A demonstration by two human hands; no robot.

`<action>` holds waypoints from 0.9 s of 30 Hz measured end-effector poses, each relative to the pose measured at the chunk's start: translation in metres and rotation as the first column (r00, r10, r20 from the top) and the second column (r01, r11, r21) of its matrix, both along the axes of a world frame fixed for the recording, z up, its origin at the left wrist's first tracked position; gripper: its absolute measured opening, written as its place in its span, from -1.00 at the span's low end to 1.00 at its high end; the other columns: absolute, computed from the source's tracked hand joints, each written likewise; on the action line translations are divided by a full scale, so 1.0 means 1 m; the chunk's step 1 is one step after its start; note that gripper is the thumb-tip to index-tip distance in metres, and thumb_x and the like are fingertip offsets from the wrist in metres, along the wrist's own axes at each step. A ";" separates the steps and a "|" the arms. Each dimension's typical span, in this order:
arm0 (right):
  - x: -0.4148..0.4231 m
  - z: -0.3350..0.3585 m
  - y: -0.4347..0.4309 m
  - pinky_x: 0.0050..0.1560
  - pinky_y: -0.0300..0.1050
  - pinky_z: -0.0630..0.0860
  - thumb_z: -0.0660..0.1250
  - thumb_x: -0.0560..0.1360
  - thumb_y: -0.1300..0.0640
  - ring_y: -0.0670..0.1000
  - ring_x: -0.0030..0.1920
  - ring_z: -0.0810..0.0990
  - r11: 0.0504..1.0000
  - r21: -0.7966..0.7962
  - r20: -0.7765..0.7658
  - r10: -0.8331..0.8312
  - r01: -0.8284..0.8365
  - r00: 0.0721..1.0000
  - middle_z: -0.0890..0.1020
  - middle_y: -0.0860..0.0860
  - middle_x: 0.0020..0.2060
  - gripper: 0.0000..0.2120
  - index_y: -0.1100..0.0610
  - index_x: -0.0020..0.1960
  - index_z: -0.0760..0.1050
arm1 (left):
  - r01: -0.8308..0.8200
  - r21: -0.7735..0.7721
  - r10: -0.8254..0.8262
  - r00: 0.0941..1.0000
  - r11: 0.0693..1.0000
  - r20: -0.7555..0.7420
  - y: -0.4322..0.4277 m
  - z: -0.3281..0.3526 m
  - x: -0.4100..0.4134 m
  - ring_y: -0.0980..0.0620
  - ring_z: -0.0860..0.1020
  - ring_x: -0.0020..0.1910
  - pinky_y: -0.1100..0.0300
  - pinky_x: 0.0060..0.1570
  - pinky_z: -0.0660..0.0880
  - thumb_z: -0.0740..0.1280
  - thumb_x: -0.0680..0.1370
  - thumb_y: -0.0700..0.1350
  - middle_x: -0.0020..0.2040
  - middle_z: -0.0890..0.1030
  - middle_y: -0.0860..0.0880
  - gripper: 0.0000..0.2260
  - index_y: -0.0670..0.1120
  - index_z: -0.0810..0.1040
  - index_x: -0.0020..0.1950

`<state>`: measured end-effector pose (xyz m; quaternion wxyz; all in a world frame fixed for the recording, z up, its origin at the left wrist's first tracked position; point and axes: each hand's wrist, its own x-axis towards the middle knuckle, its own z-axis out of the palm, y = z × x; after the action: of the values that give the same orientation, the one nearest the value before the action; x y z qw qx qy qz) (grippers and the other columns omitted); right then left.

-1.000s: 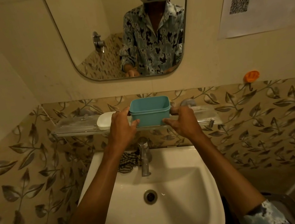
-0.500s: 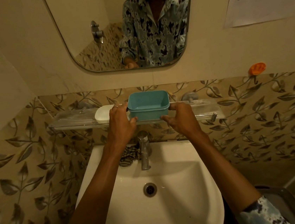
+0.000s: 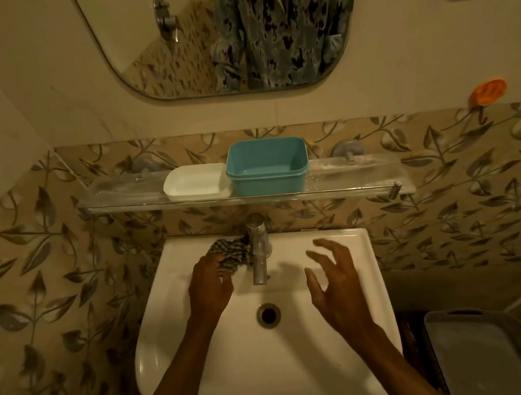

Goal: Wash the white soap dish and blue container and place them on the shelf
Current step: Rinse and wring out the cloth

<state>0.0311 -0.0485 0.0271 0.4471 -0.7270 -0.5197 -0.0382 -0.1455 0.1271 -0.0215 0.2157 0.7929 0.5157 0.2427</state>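
Both my hands have come down off the shelf since a second ago, leaving the blue rectangular plastic container (image 3: 267,167) standing on the clear glass shelf (image 3: 358,179). It sits upright, mouth open upward, near the shelf's middle, its front wall close to the front edge. Touching its left side is the white shallow plastic soap dish (image 3: 197,182), also upright. Bare shelf runs free to either side of the pair.

Below, the chrome tap (image 3: 259,249) stands between my hands at the back of the white ceramic basin (image 3: 305,371). My left hand (image 3: 210,284) rests on the basin's rear ledge, fingers curled onto the checked cloth (image 3: 231,255) bunched against the tap's left side; whether they grip it I cannot tell. My right hand (image 3: 335,278) hovers over the bowl, fingers spread wide, holding nothing. The drain (image 3: 268,315) lies open between the wrists. A grey plastic bin (image 3: 478,354) stands at lower right, well apart.
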 end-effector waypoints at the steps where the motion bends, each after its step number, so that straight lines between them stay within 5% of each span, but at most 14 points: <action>1: -0.004 -0.010 -0.002 0.32 -0.21 0.31 0.43 0.42 0.25 -0.01 0.30 0.36 0.999 -0.049 -0.024 0.021 -0.022 1.000 0.49 0.08 0.23 -0.69 0.15 0.15 0.54 | 0.003 -0.048 -0.008 0.995 0.999 -0.099 0.008 -0.013 0.003 -0.22 0.48 0.17 -0.08 0.12 0.47 0.36 0.40 -0.25 0.18 0.53 -0.21 -0.60 -0.21 0.47 0.24; 4: -0.012 -0.031 -0.009 0.26 -0.11 0.39 0.43 0.42 0.21 -0.07 0.28 0.37 0.989 -0.143 -0.112 0.032 -0.048 0.993 0.49 0.02 0.21 -0.72 0.11 0.13 0.56 | -0.069 -0.144 0.027 0.962 0.987 -0.271 0.032 -0.034 0.014 -0.25 0.29 0.38 -0.17 0.27 0.33 0.40 0.40 -0.17 0.40 0.33 -0.23 -0.38 -0.19 0.28 0.42; 7: -0.015 -0.043 -0.021 0.21 -0.14 0.39 0.43 0.41 0.20 -0.11 0.23 0.38 0.982 -0.188 -0.181 -0.006 -0.029 0.983 0.45 -0.09 0.18 -0.74 0.07 0.09 0.57 | -0.147 -0.264 0.092 0.973 0.953 -0.212 0.052 -0.038 0.019 -0.25 0.31 0.37 -0.18 0.27 0.34 0.45 0.39 -0.04 0.39 0.36 -0.21 -0.31 -0.14 0.25 0.44; 15: -0.010 -0.063 -0.045 0.16 -0.15 0.47 0.48 0.38 0.21 -0.06 0.17 0.45 0.935 -0.353 -0.286 -0.070 -0.037 0.956 0.47 -0.07 0.13 -0.73 0.06 0.07 0.58 | -0.075 -0.166 0.094 0.989 0.983 0.110 0.067 -0.038 0.009 -0.29 0.61 -0.12 -0.08 -0.14 0.58 0.41 0.42 -0.25 -0.13 0.64 -0.32 -0.84 -0.35 0.59 -0.10; 17: -0.013 -0.062 -0.042 0.15 -0.23 0.42 0.49 0.37 0.20 -0.05 0.13 0.47 0.931 -0.358 -0.301 -0.042 -0.072 0.953 0.49 -0.07 0.08 -0.73 0.07 0.05 0.57 | -0.078 -0.242 0.130 0.969 0.967 0.208 0.066 -0.026 0.005 -0.25 0.61 -0.10 -0.10 -0.11 0.59 0.37 0.48 -0.27 -0.11 0.64 -0.29 -0.90 -0.31 0.60 -0.11; 22: -0.034 -0.037 -0.015 0.00 -0.47 0.35 0.45 0.42 0.09 -0.20 0.01 0.48 0.918 -0.329 -0.374 0.088 -0.221 0.923 0.53 -0.10 -0.01 -0.78 0.05 0.05 0.56 | -0.029 -0.440 0.223 0.891 0.897 0.396 0.056 0.024 -0.002 -0.06 0.56 -0.07 0.23 -0.16 0.50 0.31 0.52 -0.30 -0.12 0.63 -0.12 -0.87 -0.28 0.61 0.02; 27: -0.063 0.004 0.020 -0.01 -0.36 0.48 0.40 0.45 0.03 -0.14 0.05 0.53 0.925 -0.212 -0.460 0.189 -0.314 0.868 0.57 -0.04 0.10 -0.65 0.06 0.22 0.50 | 0.125 -0.506 0.182 0.838 0.853 0.514 0.031 0.078 -0.015 0.02 0.59 -0.05 0.22 -0.03 0.53 0.39 0.48 -0.22 -0.13 0.64 0.01 -0.88 -0.17 0.63 0.00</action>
<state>-0.0315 -0.0286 0.0314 0.4445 -0.6983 -0.4991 0.2564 -0.1606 0.1580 0.0564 0.5556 0.5940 0.4908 0.3124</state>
